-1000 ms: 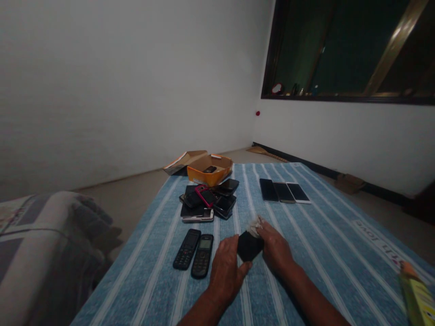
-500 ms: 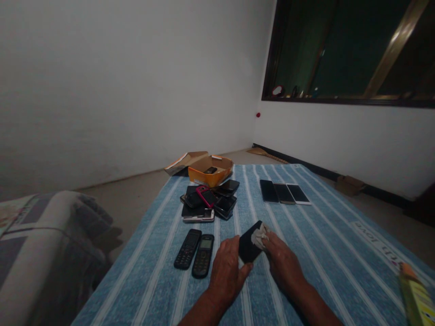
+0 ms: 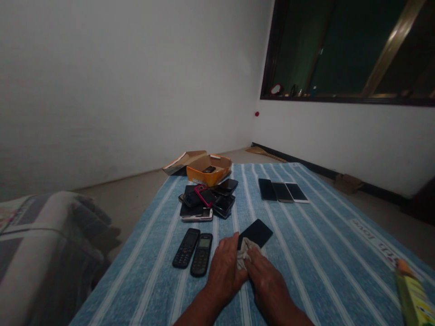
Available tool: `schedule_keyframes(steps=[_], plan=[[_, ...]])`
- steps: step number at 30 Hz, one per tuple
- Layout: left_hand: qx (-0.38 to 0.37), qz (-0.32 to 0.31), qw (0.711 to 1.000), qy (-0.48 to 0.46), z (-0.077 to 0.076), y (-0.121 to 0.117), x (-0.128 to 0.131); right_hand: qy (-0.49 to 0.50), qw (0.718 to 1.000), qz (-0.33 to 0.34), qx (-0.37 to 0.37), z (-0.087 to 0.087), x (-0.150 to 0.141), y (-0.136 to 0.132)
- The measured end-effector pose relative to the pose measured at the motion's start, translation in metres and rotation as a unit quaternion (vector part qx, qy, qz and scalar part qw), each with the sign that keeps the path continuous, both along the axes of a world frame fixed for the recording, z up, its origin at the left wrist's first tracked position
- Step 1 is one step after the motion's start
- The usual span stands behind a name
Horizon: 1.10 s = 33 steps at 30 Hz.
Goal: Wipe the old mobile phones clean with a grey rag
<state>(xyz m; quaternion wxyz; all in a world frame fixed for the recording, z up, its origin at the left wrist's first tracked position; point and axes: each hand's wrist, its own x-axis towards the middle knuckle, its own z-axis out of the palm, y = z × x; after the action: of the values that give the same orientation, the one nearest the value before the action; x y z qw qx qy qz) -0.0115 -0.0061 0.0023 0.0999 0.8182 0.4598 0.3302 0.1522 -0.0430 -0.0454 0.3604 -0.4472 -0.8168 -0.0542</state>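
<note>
A dark smartphone (image 3: 258, 232) is gripped along its left edge by my left hand (image 3: 224, 265), tilted on the striped cloth. My right hand (image 3: 267, 278) presses a crumpled pale tissue (image 3: 245, 253) onto the near left corner of the phone, close to my left thumb. Left of my hands, two black keypad phones, one (image 3: 186, 247) beside the other (image 3: 201, 254), lie side by side. Farther off is a loose heap of several phones, with a pink one (image 3: 205, 195) on top. Three smartphones lie in a row at the right, the last one white (image 3: 297, 192).
An open orange cardboard box (image 3: 207, 175) with a small phone (image 3: 209, 169) inside stands at the far end of the blue striped cloth (image 3: 149, 240). A yellow-green bottle (image 3: 413, 294) is at the right edge. A draped grey cloth (image 3: 57, 253) is at the left.
My right hand has moved the tissue from the phone's right side down and left to its near corner, beside my left thumb. The phone has turned slightly to the right.
</note>
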Motion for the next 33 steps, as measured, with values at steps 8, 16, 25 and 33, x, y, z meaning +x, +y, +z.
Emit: schedule_keyframes(steps=[8, 16, 25, 33], plan=[[-0.001, 0.003, 1.0, -0.017, -0.003, 0.001, -0.001, -0.008, 0.999, 0.01, -0.037, 0.008, -0.004, 0.006], [-0.014, -0.001, 0.999, -0.041, -0.01, 0.004, -0.002, -0.005, 0.998, 0.012, -0.067, 0.035, -0.02, 0.016], [-0.043, -0.002, 0.998, -0.036, -0.009, 0.003, -0.001, -0.023, 0.995, 0.036, -0.087, 0.038, -0.01, 0.013], [-0.011, -0.011, 0.999, -0.045, -0.014, 0.004, -0.003, 0.002, 0.994, 0.069, -0.088, 0.062, -0.027, 0.027]])
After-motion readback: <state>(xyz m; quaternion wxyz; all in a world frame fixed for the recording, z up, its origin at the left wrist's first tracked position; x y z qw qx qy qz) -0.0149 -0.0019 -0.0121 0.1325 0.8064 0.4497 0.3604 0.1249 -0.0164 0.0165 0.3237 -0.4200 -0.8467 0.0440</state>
